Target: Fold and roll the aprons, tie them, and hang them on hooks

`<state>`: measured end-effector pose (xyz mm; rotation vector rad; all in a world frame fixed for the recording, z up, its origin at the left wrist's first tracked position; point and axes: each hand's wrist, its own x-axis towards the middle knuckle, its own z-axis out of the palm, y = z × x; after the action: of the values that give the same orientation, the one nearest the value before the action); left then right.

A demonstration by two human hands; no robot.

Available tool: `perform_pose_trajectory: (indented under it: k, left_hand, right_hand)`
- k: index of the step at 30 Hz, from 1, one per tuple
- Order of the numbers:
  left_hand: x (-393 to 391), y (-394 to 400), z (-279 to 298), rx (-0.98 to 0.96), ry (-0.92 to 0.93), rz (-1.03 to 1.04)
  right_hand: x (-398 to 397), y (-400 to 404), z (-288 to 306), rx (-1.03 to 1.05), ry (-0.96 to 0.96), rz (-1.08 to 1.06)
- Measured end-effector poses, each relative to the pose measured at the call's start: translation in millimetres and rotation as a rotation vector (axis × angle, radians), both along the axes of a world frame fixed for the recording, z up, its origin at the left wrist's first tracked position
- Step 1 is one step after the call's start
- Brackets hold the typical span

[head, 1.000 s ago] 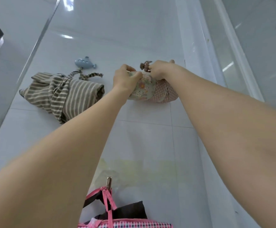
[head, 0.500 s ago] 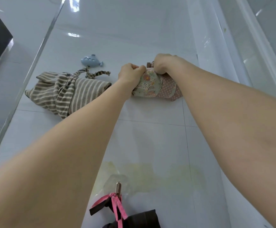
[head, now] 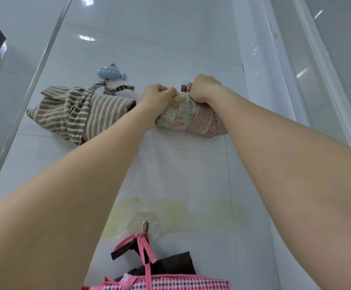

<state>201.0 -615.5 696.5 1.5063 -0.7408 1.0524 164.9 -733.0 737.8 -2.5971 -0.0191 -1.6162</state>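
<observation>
Head view, catalogued as follows. One rolled apron bundle of floral green and pink dotted cotton (head: 188,115) is held against the white glossy tiled wall (head: 170,49), to the right of centre. The left hand (head: 156,96) is curled onto the bundle's upper left corner and grips the cloth there. The right hand (head: 207,88) is clenched over the top edge, where a small brownish tie loop (head: 188,87) shows just beside the knuckles; whether the loop itself is pinched cannot be told, and any hook behind it is hidden.

One rolled brown-and-cream striped apron (head: 80,114) is hung by its knotted ties from a pale blue submarine-shaped plastic hook (head: 109,72), to the left of the floral bundle and apart from it. One pink checked apron with pink striped ties (head: 160,284) is hung from a clear-backed metal hook (head: 145,226) at the lower edge.

Step judged in hand: hanging the floral bundle by its tie. To be done well, the roll should be supported from the left so that it is not loosened, and the loop should be spread and seated fully over its hook before the weight is let go. The knot should be checked under load.
</observation>
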Motion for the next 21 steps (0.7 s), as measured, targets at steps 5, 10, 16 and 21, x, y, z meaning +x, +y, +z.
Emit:
perform_pose_trajectory:
  k: [5, 10, 16, 21]
  left_hand:
    - [1, 3, -9, -0.023, 0.001, 0.008]
    - [-5, -2, -5, 0.002, 0.023, 0.023]
    - [-4, -3, -23, -0.034, 0.043, -0.004]
    - [-20, -7, -38, 0.043, -0.059, 0.315]
  right_hand:
    - [4, 2, -8, 0.09, 0.005, 0.048]
    - [-6, 2, -11, 0.19, -0.03, 0.065]
    - [-3, 6, -38, 0.222, -0.127, 0.077]
    - [3, 8, -67, 0.174, -0.282, 0.082]
